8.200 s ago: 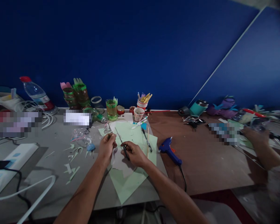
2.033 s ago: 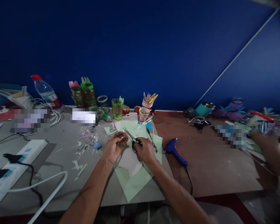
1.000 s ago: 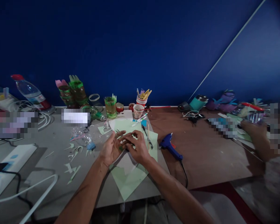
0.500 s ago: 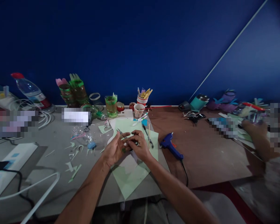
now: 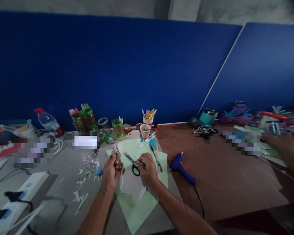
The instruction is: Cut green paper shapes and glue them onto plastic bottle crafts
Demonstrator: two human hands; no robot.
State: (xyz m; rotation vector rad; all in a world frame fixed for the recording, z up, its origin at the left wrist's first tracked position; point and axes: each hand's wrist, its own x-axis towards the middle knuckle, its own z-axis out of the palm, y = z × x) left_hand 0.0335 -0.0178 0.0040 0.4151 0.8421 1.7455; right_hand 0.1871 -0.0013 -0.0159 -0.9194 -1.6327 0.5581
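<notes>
in the head view, the left hand (image 5: pixel 113 169) is holding its fingers curled together. the right hand (image 5: pixel 147 168) is touching the scissors (image 5: pixel 133 161), clamped or not i cannot tell; between both hands, their blades are pointing far left over white paper (image 5: pixel 130 186).

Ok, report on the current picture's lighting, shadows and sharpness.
Head view: dim light, upper right corner nearly black; head view: shadow beside the long white power strip; head view: black-handled metal scissors legible; head view: co-worker's bare hand at far right softer; head view: pixel blocks mask several patches.
</notes>
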